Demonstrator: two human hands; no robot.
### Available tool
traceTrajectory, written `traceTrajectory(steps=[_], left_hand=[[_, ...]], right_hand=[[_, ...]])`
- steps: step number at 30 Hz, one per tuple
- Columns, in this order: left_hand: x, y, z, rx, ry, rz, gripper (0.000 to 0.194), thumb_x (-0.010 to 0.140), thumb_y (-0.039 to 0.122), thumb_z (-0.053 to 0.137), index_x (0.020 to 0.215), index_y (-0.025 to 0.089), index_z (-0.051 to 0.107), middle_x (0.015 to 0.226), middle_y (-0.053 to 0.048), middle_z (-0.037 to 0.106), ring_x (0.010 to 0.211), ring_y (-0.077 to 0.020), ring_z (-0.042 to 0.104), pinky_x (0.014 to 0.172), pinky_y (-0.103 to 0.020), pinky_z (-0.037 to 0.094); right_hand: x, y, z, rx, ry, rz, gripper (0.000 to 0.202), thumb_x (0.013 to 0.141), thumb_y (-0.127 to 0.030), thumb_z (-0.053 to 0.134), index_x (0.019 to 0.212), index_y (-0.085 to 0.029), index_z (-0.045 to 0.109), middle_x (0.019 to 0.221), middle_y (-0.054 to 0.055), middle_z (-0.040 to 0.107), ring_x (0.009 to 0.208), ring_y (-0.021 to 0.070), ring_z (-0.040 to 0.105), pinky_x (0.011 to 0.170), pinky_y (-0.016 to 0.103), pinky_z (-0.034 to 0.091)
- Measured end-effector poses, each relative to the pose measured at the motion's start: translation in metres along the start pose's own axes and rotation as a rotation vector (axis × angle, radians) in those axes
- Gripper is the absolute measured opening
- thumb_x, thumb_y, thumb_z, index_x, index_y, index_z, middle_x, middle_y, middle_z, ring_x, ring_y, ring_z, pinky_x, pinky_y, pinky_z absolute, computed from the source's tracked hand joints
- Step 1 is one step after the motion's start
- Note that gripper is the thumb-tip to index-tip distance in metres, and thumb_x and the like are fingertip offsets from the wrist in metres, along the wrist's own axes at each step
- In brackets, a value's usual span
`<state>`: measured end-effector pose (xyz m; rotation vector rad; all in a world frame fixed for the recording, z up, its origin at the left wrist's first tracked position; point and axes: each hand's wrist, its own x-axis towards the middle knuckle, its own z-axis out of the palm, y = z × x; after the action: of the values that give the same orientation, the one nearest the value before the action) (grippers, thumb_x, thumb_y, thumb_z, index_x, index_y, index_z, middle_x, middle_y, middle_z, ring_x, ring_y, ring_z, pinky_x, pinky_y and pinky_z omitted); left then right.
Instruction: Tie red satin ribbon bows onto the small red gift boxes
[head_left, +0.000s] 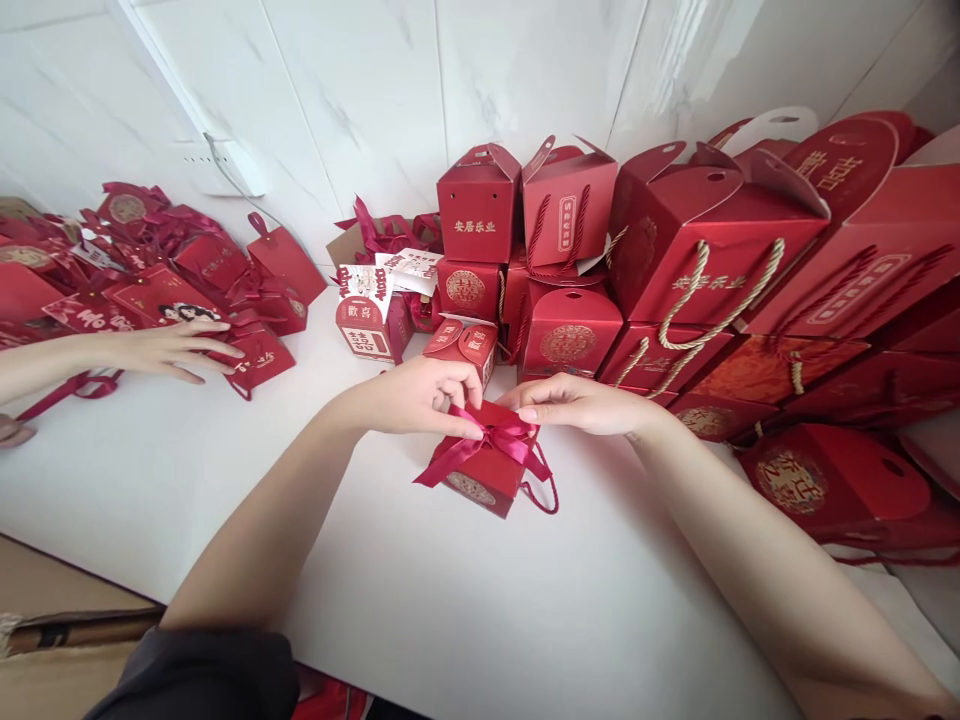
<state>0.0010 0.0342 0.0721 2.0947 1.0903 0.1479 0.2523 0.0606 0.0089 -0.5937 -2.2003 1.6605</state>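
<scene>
A small red gift box point(484, 463) with a gold emblem on its side sits on the white table in front of me. A glossy crimson ribbon point(454, 460) is tied in a bow across its top, one tail hanging toward the left. My left hand point(420, 395) pinches the bow near its knot with thumb and finger. On the other side, my right hand point(581, 405) has its fingers closed on the bow's right loop, by the box's edge. A dark red cord handle point(551, 490) hangs off the box's right side.
Stacked red gift boxes point(566, 335) fill the back and right, some with gold rope handles. Small boxes point(371, 325) stand just behind my hands. At the left, another person's hand point(169, 350) reaches over a heap of red boxes and ribbons point(202, 262). A tiled wall point(360, 80) rises behind.
</scene>
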Motion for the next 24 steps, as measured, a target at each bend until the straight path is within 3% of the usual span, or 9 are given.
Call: traceTrajectory(steps=[2, 5, 10, 12, 14, 18, 20, 24], left_hand=[[-0.003, 0.003, 0.000, -0.043, -0.032, -0.052, 0.035, 0.078, 0.051, 0.065, 0.093, 0.020, 0.063, 0.069, 0.001, 0.063, 0.051, -0.0085, 0.046, 0.047, -0.021, 0.032], [0.000, 0.004, 0.007, -0.045, -0.022, -0.086, 0.034, 0.081, 0.051, 0.061, 0.092, 0.019, 0.067, 0.054, 0.004, 0.054, 0.047, -0.0104, 0.050, 0.045, -0.022, 0.032], [0.011, -0.003, 0.019, 0.024, 0.018, -0.067, 0.032, 0.073, 0.049, 0.071, 0.083, 0.019, 0.068, 0.049, 0.007, 0.039, 0.046, -0.0105, 0.051, 0.045, -0.022, 0.029], [0.013, -0.005, 0.021, 0.045, 0.028, -0.057, 0.032, 0.071, 0.049, 0.072, 0.080, 0.019, 0.067, 0.050, 0.007, 0.039, 0.044, -0.0086, 0.045, 0.043, -0.022, 0.025], [0.013, -0.006, 0.020, 0.038, 0.026, -0.059, 0.031, 0.072, 0.048, 0.072, 0.079, 0.018, 0.066, 0.050, 0.007, 0.040, 0.044, -0.0081, 0.044, 0.042, -0.021, 0.026], [0.010, -0.006, 0.015, -0.061, -0.087, -0.112, 0.028, 0.078, 0.044, 0.067, 0.089, 0.019, 0.065, 0.058, 0.004, 0.056, 0.051, -0.0114, 0.056, 0.050, -0.022, 0.042], [0.010, -0.007, 0.012, -0.107, -0.139, -0.131, 0.027, 0.082, 0.043, 0.063, 0.093, 0.018, 0.066, 0.064, 0.000, 0.063, 0.052, -0.0119, 0.059, 0.053, -0.023, 0.047], [0.011, -0.012, 0.008, -0.133, -0.127, -0.117, 0.027, 0.082, 0.042, 0.062, 0.092, 0.017, 0.069, 0.058, 0.001, 0.060, 0.050, -0.0112, 0.055, 0.051, -0.023, 0.047]], right_hand=[[0.001, -0.001, 0.002, -0.030, 0.021, -0.034, 0.035, 0.091, -0.046, 0.056, 0.079, -0.014, 0.062, 0.108, 0.008, 0.063, 0.099, 0.0205, 0.057, 0.089, 0.033, 0.043], [0.003, -0.002, 0.006, -0.087, 0.102, -0.051, 0.032, 0.091, -0.046, 0.057, 0.083, -0.016, 0.062, 0.109, 0.007, 0.064, 0.102, 0.0215, 0.058, 0.090, 0.034, 0.043], [-0.003, -0.012, 0.011, -0.197, 0.310, -0.056, 0.027, 0.090, -0.044, 0.058, 0.102, -0.020, 0.058, 0.103, 0.006, 0.065, 0.093, 0.0197, 0.061, 0.081, 0.032, 0.047], [-0.010, -0.019, 0.009, -0.284, 0.372, 0.004, 0.027, 0.090, -0.046, 0.057, 0.099, -0.020, 0.058, 0.092, 0.005, 0.066, 0.082, 0.0181, 0.061, 0.074, 0.030, 0.047], [-0.018, -0.024, 0.004, -0.340, 0.300, 0.157, 0.035, 0.090, -0.052, 0.054, 0.085, -0.018, 0.060, 0.078, 0.004, 0.067, 0.067, 0.0163, 0.060, 0.064, 0.029, 0.047], [-0.025, -0.026, -0.003, -0.277, -0.081, 0.428, 0.048, 0.085, -0.061, 0.055, 0.073, -0.016, 0.063, 0.060, 0.003, 0.067, 0.046, 0.0128, 0.055, 0.051, 0.026, 0.044], [-0.023, -0.024, -0.003, -0.235, -0.170, 0.431, 0.047, 0.085, -0.061, 0.057, 0.078, -0.016, 0.066, 0.056, 0.002, 0.066, 0.040, 0.0106, 0.051, 0.046, 0.024, 0.042], [-0.015, -0.018, 0.000, -0.162, -0.182, 0.381, 0.046, 0.084, -0.060, 0.058, 0.076, -0.015, 0.065, 0.049, -0.001, 0.062, 0.035, 0.0075, 0.044, 0.039, 0.021, 0.037]])
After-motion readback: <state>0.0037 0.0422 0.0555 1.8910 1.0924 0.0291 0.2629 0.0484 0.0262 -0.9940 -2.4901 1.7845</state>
